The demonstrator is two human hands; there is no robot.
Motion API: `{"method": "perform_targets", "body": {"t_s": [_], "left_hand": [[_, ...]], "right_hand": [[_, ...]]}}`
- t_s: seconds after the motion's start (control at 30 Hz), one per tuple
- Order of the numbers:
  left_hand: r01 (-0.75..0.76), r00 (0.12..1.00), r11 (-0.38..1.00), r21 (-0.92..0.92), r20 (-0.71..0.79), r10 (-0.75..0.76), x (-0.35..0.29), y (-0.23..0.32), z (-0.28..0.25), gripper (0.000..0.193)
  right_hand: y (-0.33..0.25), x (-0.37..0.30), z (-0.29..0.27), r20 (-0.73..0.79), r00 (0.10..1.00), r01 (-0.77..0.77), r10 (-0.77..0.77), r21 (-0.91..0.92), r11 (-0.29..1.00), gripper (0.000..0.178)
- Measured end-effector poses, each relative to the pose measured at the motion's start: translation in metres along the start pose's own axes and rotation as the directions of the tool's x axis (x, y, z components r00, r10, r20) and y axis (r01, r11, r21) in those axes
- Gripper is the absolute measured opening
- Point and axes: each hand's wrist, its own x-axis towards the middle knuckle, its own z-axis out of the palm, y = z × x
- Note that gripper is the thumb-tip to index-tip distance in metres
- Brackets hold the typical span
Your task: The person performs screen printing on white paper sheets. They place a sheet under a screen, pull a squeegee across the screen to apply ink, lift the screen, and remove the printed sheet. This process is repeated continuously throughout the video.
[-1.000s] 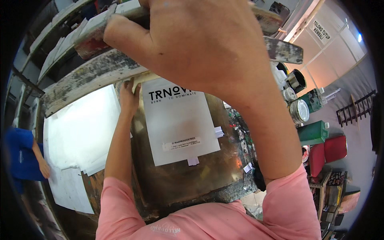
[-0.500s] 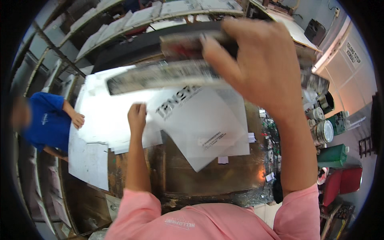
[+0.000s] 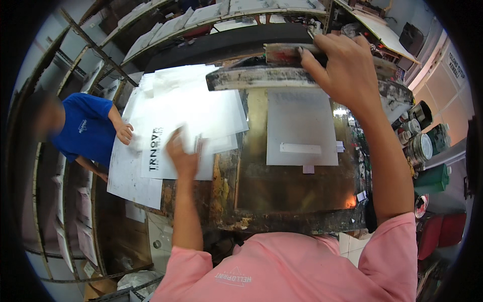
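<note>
My right hand (image 3: pixel 347 70) is closed on a wooden squeegee (image 3: pixel 282 54) with red stains, which lies along the ink-stained edge of a raised screen frame (image 3: pixel 261 78). Whether its fingers also grip the frame is hidden. Beneath the frame, a pale sheet (image 3: pixel 302 121) with a white strip (image 3: pixel 300 148) lies on a brown board (image 3: pixel 282 189), against small paper tabs (image 3: pixel 308 169). To the left, my left hand (image 3: pixel 182 158) is over a white sheet with black lettering (image 3: pixel 157 151) on top of a paper pile (image 3: pixel 201 108). Motion smears its fingers.
A person in a blue shirt (image 3: pixel 85 126) stands at the left, one hand (image 3: pixel 124 133) at the pile's edge. Paint cans (image 3: pixel 420 146) and a green jerrycan (image 3: pixel 433 180) line the right side. Racks (image 3: pixel 90 45) holding sheets stand behind and at left.
My left hand has carried the lettered sheet leftward from the board onto the pile, uncovering the pale sheet. My right hand still holds the squeegee at the raised frame. The view has shifted.
</note>
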Motion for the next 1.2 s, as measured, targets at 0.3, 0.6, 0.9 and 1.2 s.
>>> {"method": "perform_targets", "body": {"t_s": [0.3, 0.6, 0.9, 1.2], "left_hand": [[-0.307, 0.661, 0.92, -0.245, 0.641, 0.391, -0.015, 0.232, 0.05, 0.127], [-0.268, 0.61, 0.847, -0.459, 0.599, 0.518, -0.04, 0.354, 0.073, 0.132], [-0.317, 0.591, 0.789, -0.526, 0.541, 0.598, -0.053, 0.348, 0.078, 0.124], [0.354, 0.89, 0.766, -0.536, 0.445, -0.1, 0.027, 0.3, 0.014, 0.103]], "right_hand": [[0.016, 0.022, 0.006, -0.078, 0.994, 0.069, -0.071, -0.018, 0.997, 0.051], [0.039, 0.038, 0.01, 0.072, 0.995, 0.059, -0.067, 0.108, 0.992, 0.051], [0.032, 0.058, -0.012, 0.189, 0.981, 0.005, -0.038, 0.175, 0.985, 0.056], [0.012, 0.026, 0.002, -0.219, 0.968, 0.135, -0.12, 0.052, 0.99, 0.054]]}}
